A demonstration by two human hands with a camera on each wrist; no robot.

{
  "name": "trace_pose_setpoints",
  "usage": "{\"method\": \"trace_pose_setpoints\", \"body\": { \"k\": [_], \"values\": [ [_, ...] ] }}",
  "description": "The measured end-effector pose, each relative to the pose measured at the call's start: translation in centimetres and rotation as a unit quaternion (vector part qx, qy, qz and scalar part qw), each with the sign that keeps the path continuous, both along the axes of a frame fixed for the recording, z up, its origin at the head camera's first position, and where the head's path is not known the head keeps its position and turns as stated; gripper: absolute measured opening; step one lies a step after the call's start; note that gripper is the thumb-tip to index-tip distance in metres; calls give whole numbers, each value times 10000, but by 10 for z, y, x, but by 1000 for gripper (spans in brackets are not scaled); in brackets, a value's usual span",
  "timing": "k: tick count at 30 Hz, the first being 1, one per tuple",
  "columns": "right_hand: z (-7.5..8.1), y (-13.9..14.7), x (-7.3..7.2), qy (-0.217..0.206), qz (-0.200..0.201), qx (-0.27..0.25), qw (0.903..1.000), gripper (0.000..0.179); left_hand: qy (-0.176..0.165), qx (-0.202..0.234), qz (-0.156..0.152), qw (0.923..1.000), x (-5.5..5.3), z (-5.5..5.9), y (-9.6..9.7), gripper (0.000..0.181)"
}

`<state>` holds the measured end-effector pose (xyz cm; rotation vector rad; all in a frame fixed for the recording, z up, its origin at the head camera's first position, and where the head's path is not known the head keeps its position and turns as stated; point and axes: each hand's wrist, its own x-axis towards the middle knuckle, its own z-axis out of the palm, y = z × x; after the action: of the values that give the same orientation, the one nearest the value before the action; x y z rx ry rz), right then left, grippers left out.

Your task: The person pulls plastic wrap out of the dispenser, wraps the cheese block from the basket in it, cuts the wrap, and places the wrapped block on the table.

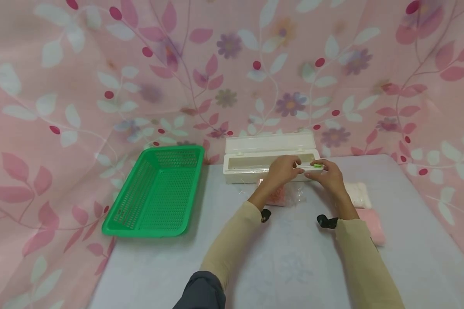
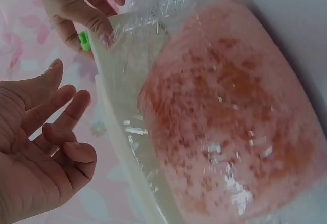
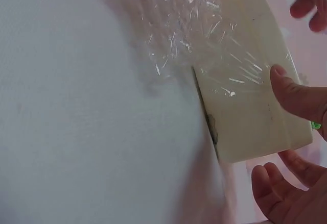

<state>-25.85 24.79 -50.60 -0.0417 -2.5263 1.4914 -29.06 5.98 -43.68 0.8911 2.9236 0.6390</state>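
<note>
A long white cling film dispenser box [image 1: 237,177] stands at the back of the table with its lid [image 1: 270,142] raised. My right hand [image 1: 330,177] grips its right end: the thumb presses the front wall, with fingers at the rim beside a green slide cutter [image 1: 317,165]. My left hand [image 1: 282,168] hovers over the box's front edge, its fingers [image 2: 76,106] loosely bent with nothing visible between them. Clear film [image 3: 179,20] hangs down the box front. Before it lies a pink-and-red package [image 2: 230,117] under clear plastic; its contents cannot be made out.
A green plastic basket [image 1: 193,201] stands on the left of the white-covered table [image 1: 286,266]. Right of my right forearm lie a white packet [image 1: 357,195] and a pink one [image 1: 373,225], partly covered by the arm. A floral curtain [image 1: 232,77] hangs close behind the box.
</note>
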Motion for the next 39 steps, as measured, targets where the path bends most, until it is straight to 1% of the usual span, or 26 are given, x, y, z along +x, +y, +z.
{"method": "trace_pose_setpoints", "body": {
  "k": [3,7,9,12,15,18,22,25,29,32,34,37,39],
  "values": [
    [-1,1,-3,-184,-15,-15,9998,44,-6,237,-111,9997,-5,-3,10,28],
    [1,2,-3,-410,-4,-118,9991,43,-36,451,-75,9989,-9,-7,21,28],
    [2,2,-2,-396,-11,-159,9991,43,-38,448,-72,9990,-11,-10,28,27],
    [0,3,-3,-269,-26,-51,9996,42,-46,438,-34,9990,-13,-17,38,23],
    [-1,2,-4,-164,-2,96,9998,43,4,437,169,9989,-13,-23,46,18],
    [-1,2,-6,-93,54,244,9996,44,194,402,432,9981,-12,-27,52,18],
    [0,4,-7,-103,98,356,9993,42,308,259,734,9965,-13,-27,59,20],
    [2,5,-7,-207,160,426,9987,41,293,45,831,9961,-13,-27,64,17],
    [6,6,-8,-320,178,407,9985,38,295,-194,801,9962,-15,-27,69,10],
    [9,6,-9,-337,197,379,9985,36,304,-402,764,9958,-18,-25,71,10],
    [9,6,-9,-331,196,441,9983,37,283,-593,664,9956,-20,-23,71,13],
    [9,6,-9,-366,151,489,9980,36,246,-827,403,9955,-23,-21,67,16],
    [9,5,-8,-447,107,419,9981,37,173,-924,280,9952,-25,-20,62,16]
  ]
}}
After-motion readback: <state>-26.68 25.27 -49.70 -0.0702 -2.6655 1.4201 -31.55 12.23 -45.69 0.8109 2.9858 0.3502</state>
